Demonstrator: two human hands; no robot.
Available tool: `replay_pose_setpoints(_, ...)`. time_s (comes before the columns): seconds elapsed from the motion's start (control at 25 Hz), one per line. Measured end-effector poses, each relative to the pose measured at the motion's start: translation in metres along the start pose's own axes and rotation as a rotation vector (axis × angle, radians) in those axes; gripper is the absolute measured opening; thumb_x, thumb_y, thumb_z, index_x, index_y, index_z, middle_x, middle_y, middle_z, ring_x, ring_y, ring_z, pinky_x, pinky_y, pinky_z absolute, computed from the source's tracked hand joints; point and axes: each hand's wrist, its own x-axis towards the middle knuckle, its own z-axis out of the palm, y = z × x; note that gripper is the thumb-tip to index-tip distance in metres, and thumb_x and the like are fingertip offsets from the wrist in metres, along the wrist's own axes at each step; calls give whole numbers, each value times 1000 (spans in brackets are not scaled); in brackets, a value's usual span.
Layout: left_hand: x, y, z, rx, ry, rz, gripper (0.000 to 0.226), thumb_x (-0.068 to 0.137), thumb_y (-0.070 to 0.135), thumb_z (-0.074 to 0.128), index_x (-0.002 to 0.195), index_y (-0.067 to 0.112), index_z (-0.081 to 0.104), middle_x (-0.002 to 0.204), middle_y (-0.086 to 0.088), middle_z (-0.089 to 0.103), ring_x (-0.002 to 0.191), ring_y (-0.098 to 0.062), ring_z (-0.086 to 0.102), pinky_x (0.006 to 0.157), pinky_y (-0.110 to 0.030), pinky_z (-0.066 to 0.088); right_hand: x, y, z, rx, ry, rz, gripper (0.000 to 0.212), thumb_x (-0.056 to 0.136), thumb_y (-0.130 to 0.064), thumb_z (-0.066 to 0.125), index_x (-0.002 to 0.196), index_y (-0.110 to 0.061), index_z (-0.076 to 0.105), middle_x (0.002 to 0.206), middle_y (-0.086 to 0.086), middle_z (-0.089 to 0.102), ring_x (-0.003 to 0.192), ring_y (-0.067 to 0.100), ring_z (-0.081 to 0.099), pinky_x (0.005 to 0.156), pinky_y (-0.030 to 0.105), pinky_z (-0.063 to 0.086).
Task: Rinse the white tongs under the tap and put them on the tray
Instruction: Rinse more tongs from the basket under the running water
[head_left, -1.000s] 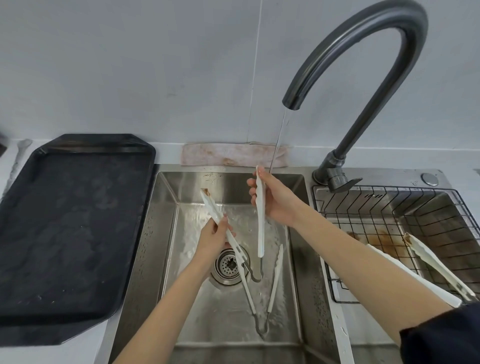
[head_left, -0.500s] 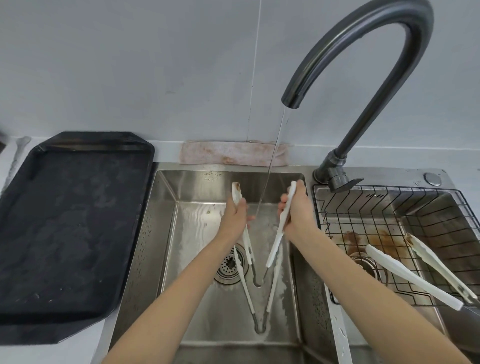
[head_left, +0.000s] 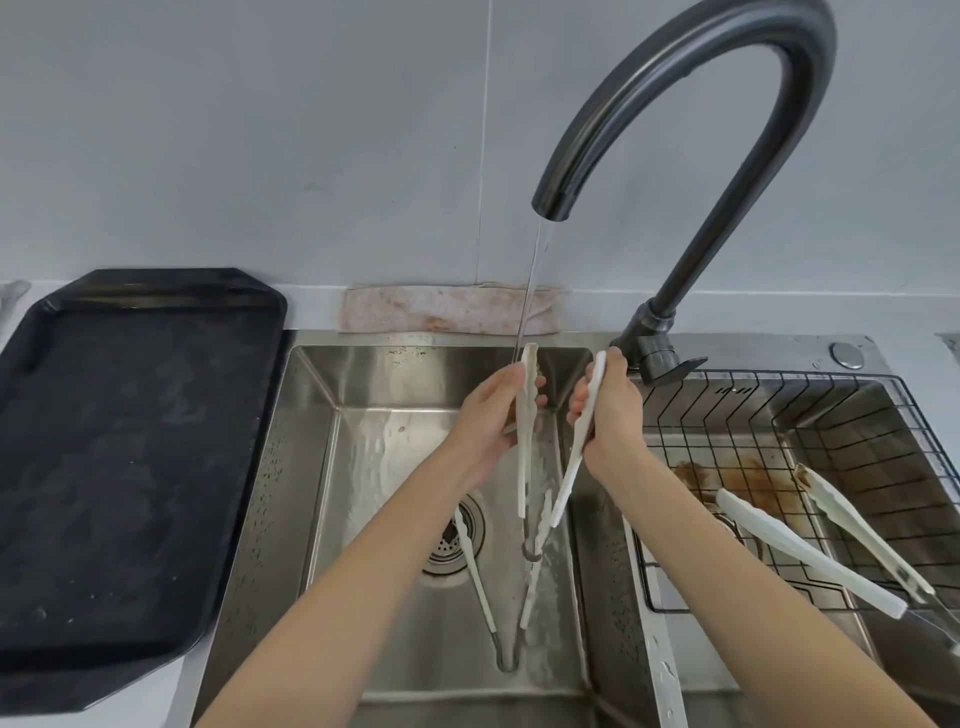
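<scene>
**White tongs under the stream**

Head view: over the steel sink (head_left: 311, 467), the left hand (head_left: 488, 415) and right hand (head_left: 608, 410) each clasp one smooth arm of the V-shaped white tongs (head_left: 527, 452), water from the curved dark tap (head_left: 675, 93) striking them. Left of the sink lies the matte black tray (head_left: 130, 457).

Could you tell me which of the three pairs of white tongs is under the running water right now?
The held tongs, one arm in each hand, left hand and right hand. The others lie on the sink floor and in the wire basket.
</scene>
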Motion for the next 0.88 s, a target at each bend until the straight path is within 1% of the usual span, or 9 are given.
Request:
replay_pose_setpoints(0.12, -2, 4, 3, -44, -36, 14, 14, 91, 33, 49, 90, 22, 58, 82, 5, 56, 68, -8, 51, 59, -22, 46, 0, 2, 1, 87, -41, 70, 42, 93, -41, 43, 58, -18, 50, 32, -6, 44, 27, 5, 37, 31, 14, 34)
replay_pose_setpoints(0.24, -2, 9, 8, -36, -69, 3, 11, 91, 34, 49, 89, 23, 52, 73, 6, 47, 56, -6, 43, 50, -17, 39, 3, 4, 2, 73, -98, 98, 44, 94, -39, 38, 54, -19, 44, 32, -5, 42, 27, 6, 35, 32, 15, 31)
replay_pose_setpoints(0.36, 0, 16, 13, -36, -62, -46, 19, 91, 40, 47, 90, 22, 51, 62, 7, 41, 45, -4, 38, 43, -16, 33, 5, 2, 2, 43, -126, 131, 45, 94, -38, 35, 54, -19, 42, 30, -5, 41, 25, 7, 35, 32, 13, 30)
replay_pose_setpoints(0.48, 5, 22, 19, 159, 45, -77, 35, 92, 51, 35, 86, 21, 52, 55, 6, 36, 43, -6, 33, 45, -20, 28, 6, 0, 2, 39, -116, 147, 44, 94, -37, 34, 55, -19, 42, 31, -6, 41, 26, 7, 35, 33, 14, 30)
replay_pose_setpoints(0.56, 9, 23, 22, 282, 94, 4, 42, 93, 52, 29, 87, 19, 55, 60, 6, 46, 48, -6, 39, 47, -19, 33, 7, 0, 2, 54, -100, 138, 43, 94, -38, 34, 56, -19, 42, 31, -7, 41, 27, 8, 35, 34, 15, 31)
replay_pose_setpoints(0.6, 10, 22, 24, 345, 118, 65, 43, 94, 49, 28, 92, 18, 57, 67, 5, 52, 53, -6, 46, 51, -18, 37, 7, 1, 1, 54, -90, 126, 43, 94, -38, 34, 57, -19, 42, 31, -7, 41, 27, 8, 35, 35, 16, 31)
replay_pose_setpoints(0.68, 11, 19, 25, 466, 184, 201, 44, 97, 40, 26, 108, 12, 57, 84, 3, 63, 66, -7, 56, 61, -18, 47, 5, 3, 0, 42, -69, 108, 42, 94, -37, 33, 58, -18, 43, 31, -7, 41, 27, 7, 35, 33, 15, 32)
replay_pose_setpoints(0.76, 10, 15, 22, 598, 233, 305, 40, 99, 29, 26, 114, 5, 54, 101, -6, 65, 76, -12, 62, 73, -24, 51, 2, 5, 0, 1, -49, 100, 43, 95, -38, 32, 59, -17, 45, 30, -7, 43, 26, 7, 37, 33, 16, 33)
replay_pose_setpoints(0.88, 9, 9, 14, 647, 231, 300, 31, 98, 17, 30, 112, 3, 54, 111, -12, 65, 94, -20, 66, 84, -31, 51, -3, 7, 2, -175, -58, -5, 48, 96, -44, 29, 64, -16, 50, 31, -7, 47, 26, 5, 41, 37, 19, 37)
